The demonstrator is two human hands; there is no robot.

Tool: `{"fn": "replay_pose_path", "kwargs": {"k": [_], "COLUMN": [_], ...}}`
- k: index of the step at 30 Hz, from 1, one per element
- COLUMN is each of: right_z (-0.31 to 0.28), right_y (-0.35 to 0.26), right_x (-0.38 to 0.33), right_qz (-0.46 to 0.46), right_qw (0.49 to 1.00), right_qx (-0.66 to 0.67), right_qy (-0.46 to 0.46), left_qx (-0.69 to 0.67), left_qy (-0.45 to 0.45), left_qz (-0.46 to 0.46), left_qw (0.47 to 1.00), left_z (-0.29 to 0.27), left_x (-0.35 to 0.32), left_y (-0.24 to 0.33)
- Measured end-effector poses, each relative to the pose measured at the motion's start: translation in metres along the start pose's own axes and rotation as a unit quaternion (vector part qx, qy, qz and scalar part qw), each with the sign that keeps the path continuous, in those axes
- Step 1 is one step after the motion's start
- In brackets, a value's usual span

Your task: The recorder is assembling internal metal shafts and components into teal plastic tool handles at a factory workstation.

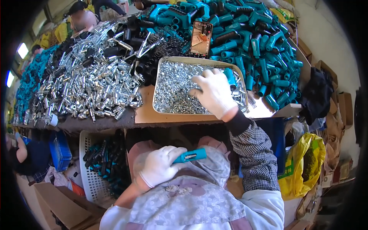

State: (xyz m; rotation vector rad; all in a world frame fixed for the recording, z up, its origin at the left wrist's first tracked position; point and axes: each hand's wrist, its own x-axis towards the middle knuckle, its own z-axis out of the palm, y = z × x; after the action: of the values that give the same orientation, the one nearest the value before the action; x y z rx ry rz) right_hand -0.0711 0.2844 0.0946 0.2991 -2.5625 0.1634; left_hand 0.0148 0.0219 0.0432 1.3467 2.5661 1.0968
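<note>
My left hand (pixel 160 164), in a white glove, is closed round a teal plastic handle-like housing (pixel 193 155) above my lap. A shiny metal piece shows in a slot along its side. Over the right half of a cream tray (pixel 180 112), my right hand (pixel 214 92), gloved too, has its fingers bent and apart. Beneath its fingertips lie many small silvery metal parts (pixel 172 86). Nothing shows between thumb and forefinger. Another teal piece (pixel 230 79) rests in the tray just beyond this hand, beside longer metal pins.
Metal fittings (pixel 92 84) are heaped left of the tray, teal housings (pixel 264 50) behind and right. A phone (pixel 201 38) stands behind the tray. Below the table are a white basket (pixel 87 168) of black-and-teal parts, a blue crate (pixel 60 151) and a yellow bag (pixel 306 168). Other people sit farther left.
</note>
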Motion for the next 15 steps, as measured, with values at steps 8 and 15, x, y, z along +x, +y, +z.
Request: {"fn": "replay_pose_path", "kwargs": {"k": [8, 15], "right_z": [0.034, 0.031], "right_y": [0.02, 0.022], "right_x": [0.01, 0.012], "right_qz": [0.005, 0.018], "right_qw": [0.996, 0.99], "right_qx": [0.056, 0.137], "right_qy": [-0.072, 0.017], "left_qx": [0.018, 0.007], "left_qy": [0.001, 0.01], "left_qz": [-0.021, -0.032], "left_qw": [1.0, 0.999], "left_z": [-0.001, -0.008], "left_x": [-0.007, -0.002], "left_y": [-0.006, -0.011]}}
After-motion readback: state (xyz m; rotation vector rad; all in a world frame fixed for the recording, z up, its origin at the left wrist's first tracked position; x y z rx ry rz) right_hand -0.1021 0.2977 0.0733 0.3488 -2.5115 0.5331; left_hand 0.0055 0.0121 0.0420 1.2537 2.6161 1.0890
